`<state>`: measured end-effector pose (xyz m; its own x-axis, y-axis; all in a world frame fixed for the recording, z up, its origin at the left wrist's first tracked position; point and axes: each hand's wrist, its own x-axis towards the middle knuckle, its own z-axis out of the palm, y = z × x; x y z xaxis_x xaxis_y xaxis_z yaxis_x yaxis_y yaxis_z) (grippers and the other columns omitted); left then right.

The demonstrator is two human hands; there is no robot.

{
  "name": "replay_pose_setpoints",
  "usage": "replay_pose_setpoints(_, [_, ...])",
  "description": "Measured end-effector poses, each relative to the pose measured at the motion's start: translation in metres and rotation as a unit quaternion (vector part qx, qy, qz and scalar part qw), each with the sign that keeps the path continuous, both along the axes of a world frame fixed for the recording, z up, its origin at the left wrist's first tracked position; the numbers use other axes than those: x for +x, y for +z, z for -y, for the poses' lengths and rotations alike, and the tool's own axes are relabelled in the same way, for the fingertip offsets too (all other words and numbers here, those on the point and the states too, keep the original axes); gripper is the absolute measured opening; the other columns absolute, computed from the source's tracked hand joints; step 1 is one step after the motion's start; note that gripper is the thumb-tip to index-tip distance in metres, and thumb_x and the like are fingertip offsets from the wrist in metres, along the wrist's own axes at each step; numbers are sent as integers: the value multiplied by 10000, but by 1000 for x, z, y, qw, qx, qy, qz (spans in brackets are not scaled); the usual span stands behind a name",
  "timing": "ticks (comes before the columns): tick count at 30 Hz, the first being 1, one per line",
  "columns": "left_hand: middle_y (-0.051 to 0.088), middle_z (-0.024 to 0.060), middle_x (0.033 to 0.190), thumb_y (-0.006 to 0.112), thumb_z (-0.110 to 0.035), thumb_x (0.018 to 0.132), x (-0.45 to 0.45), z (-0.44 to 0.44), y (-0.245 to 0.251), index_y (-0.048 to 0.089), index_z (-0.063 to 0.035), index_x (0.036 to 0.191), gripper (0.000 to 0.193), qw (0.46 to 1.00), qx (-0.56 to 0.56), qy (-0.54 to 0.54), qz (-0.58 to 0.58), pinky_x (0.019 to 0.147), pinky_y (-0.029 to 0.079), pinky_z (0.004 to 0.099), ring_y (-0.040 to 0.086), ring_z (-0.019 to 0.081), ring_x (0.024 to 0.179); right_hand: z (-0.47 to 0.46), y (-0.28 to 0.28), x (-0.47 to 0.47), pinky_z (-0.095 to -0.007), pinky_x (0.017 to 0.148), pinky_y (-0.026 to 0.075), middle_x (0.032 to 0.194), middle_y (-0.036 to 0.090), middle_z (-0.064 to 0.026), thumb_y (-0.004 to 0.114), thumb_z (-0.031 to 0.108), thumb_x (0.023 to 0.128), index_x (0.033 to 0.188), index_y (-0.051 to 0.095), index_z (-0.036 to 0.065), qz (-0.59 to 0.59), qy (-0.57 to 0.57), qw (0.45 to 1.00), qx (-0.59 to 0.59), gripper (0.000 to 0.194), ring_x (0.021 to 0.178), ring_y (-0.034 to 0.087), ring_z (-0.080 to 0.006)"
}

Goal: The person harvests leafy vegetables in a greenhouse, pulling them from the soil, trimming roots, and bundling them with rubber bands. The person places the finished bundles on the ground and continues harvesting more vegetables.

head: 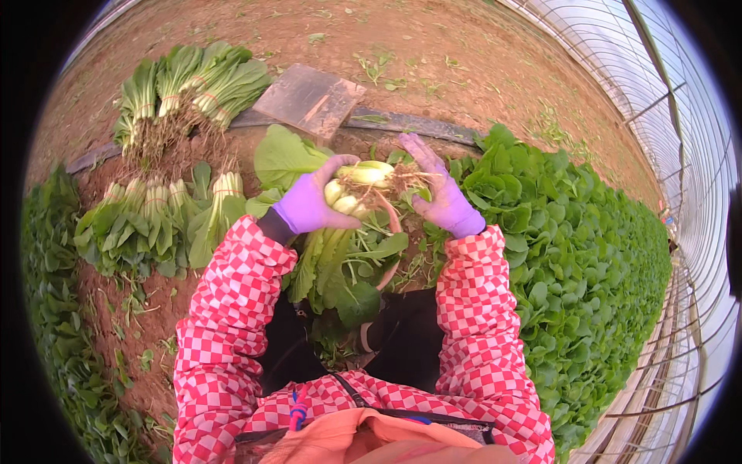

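Observation:
My left hand (316, 200), in a purple glove, is wrapped around a bunch of leafy greens with pale stems (348, 203), like bok choy. The bunch's stem ends and roots (406, 176) point to the right, while its leaves (327, 267) hang down over my lap and others spread to the upper left. Just beyond the roots is my right hand (442, 194), also gloved, its fingers spread. Root strands reach its palm, but whether it touches them is hard to tell. A curved pinkish strip (393, 217) shows below the bunch, partly hidden by leaves.
Tied bundles of greens (179, 87) lie at the upper left, with more bundles (153, 217) nearer on the soil. A flat worn board (310, 100) rests beyond my hands. Dense growing greens (579, 278) fill the right side, beside the greenhouse's curved frame (684, 127).

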<state>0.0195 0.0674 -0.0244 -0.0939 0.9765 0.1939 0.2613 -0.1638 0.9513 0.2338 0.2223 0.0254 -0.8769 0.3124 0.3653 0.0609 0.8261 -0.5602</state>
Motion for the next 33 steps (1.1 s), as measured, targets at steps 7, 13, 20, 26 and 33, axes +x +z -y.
replay_pose_setpoints(7, [538, 45, 1293, 904, -79, 565, 5, 1, 2, 366, -65, 1408, 1001, 955, -72, -214, 192, 1019, 409, 314, 508, 115, 1150, 14, 1, -28, -424, 1140, 254, 1499, 339, -156, 761, 88, 773, 1314, 541, 63, 26, 284, 847, -448, 585, 1408, 281, -268])
replay_pose_setpoints(13, [570, 90, 1255, 823, 54, 623, -27, 2, 8, 228, -66, 1493, 1060, 934, -4, -147, 324, 984, 446, 309, 558, 160, 1126, -17, -13, -14, -372, 997, 465, 1324, 546, -138, 688, 36, 834, 1283, 498, 17, -168, 42, 830, -530, 487, 1151, 573, -248])
replay_pose_setpoints(20, [671, 120, 1042, 779, 33, 679, -74, 25, 17, 482, -2, 1296, 686, 948, 30, 59, 313, 835, 549, 359, 671, 215, 917, -58, -37, -2, -372, 949, 501, 1143, 579, -65, 637, 60, 901, 1275, 464, 53, -490, -116, 706, -498, 412, 1067, 576, -209])
replay_pose_setpoints(26, [647, 124, 1053, 856, -32, 633, -55, 32, 36, 478, 27, 1239, 716, 956, 81, 174, 223, 815, 559, 319, 662, 201, 919, -35, 6, -1, -329, 867, 501, 1123, 594, -66, 712, 93, 858, 1248, 500, 33, -519, -230, 727, -387, 447, 990, 578, -167])
replay_pose_setpoints(33, [651, 91, 1074, 792, 34, 701, -36, 39, 66, 430, -52, 1361, 757, 932, 228, 160, 231, 808, 559, 318, 659, 170, 906, 43, 70, -56, -291, 906, 493, 1129, 640, -79, 761, 165, 821, 1261, 545, 5, -156, -91, 970, -164, 516, 1033, 599, -150])
